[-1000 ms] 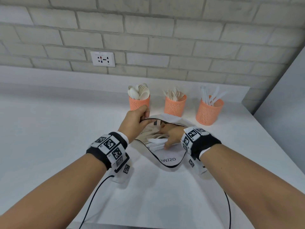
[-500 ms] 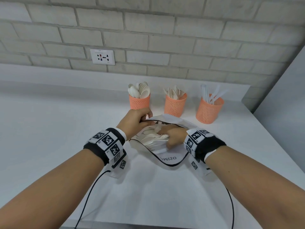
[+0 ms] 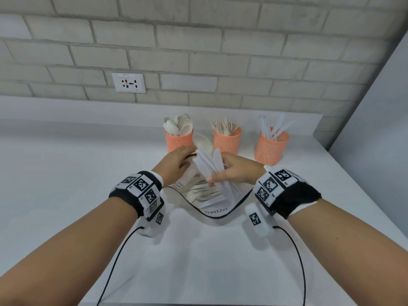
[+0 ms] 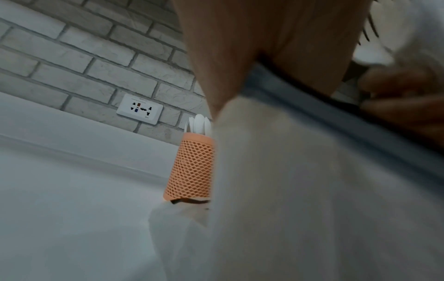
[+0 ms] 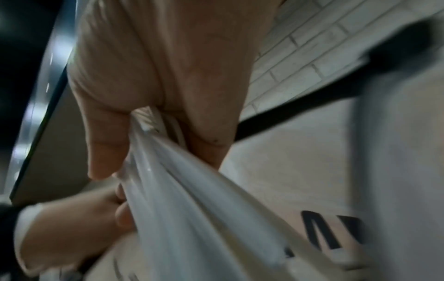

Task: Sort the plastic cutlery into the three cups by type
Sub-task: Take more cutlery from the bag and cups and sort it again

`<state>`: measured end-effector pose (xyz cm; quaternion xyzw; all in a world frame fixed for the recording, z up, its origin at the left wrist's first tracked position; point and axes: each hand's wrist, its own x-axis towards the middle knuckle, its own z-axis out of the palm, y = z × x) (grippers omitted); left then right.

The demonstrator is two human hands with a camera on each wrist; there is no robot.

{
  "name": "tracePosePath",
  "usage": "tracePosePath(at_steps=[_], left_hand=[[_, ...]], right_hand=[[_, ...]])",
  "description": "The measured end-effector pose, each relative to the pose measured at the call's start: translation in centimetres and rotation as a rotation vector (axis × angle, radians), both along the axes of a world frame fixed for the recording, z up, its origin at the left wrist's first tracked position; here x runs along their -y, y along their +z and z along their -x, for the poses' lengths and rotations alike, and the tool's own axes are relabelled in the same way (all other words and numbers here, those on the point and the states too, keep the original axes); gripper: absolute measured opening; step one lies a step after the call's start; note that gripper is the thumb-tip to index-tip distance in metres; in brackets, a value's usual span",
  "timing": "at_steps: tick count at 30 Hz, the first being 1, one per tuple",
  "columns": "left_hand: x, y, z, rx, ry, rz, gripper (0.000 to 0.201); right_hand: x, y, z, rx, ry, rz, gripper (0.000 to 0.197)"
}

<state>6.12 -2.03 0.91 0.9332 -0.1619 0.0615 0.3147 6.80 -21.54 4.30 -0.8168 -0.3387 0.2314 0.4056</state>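
Observation:
Three orange mesh cups stand at the back of the counter: the spoon cup [image 3: 178,140] [image 4: 192,167], the fork cup [image 3: 227,141] and the knife cup [image 3: 271,149]. In front of them lies an open white bag [image 3: 217,212] [image 4: 300,190] with black trim and loose cutlery [image 3: 203,193] inside. My right hand [image 3: 217,173] grips a bundle of white plastic knives [image 3: 208,165] [image 5: 168,180], raised above the bag's mouth. My left hand [image 3: 187,161] curls over the bag's far rim, right beside the bundle.
The white counter [image 3: 66,184] ends at a brick wall with a socket [image 3: 128,82]. A grey panel [image 3: 375,129] closes the right side, near the counter's right edge. Black cables [image 3: 114,261] run from both wristbands toward me.
My right hand was down inside the bag; it has come up holding a bundle of knives. My left hand stays at the bag's rim.

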Motion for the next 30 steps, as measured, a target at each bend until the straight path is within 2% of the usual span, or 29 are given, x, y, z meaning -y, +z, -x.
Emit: tracePosePath(at_steps=[3,5,9,11,15,19,22,26,28,30], left_hand=[[1.0,0.2,0.3,-0.085,-0.111,-0.057,0.053],[1.7,0.6,0.5,-0.217,-0.176,-0.112,0.056],[3.6,-0.1,1.6,-0.620,-0.220,-0.234,0.037],[4.2,-1.1,1.9,-0.694,-0.253,-0.290,0.029],[4.2,-0.6,1.9,-0.673,-0.195,-0.415,0.034],[3.1,-1.7,1.8,-0.546,-0.141,-0.725,0.032],[3.1,-2.6,2.0,-0.477,-0.092,-0.823,0.031],[4.2,-1.6,2.4,-0.468,-0.080,-0.937,0.031],[4.7,-0.4,2.3,-0.474,-0.078,-0.918,0.038],[4.8,1.6,2.0,-0.441,-0.090,-0.757,0.039]], right_hand=[[0.1,1.4,1.0,-0.113,-0.079,-0.236,0.013],[0.4,1.8,1.3,-0.191,-0.125,-0.372,0.007],[0.9,2.3,1.3,-0.338,-0.205,-0.538,0.010],[1.2,2.3,1.2,-0.385,-0.257,-0.576,0.008],[1.8,1.5,0.5,-0.419,-0.333,-0.591,0.008],[2.2,0.3,-0.1,-0.428,-0.476,-0.613,0.035],[2.5,-0.1,-0.5,-0.413,-0.524,-0.617,0.027],[2.6,0.0,-1.0,-0.411,-0.552,-0.590,0.021],[2.6,0.2,-1.2,-0.409,-0.546,-0.576,0.019],[2.4,0.6,-1.4,-0.421,-0.527,-0.579,0.017]])
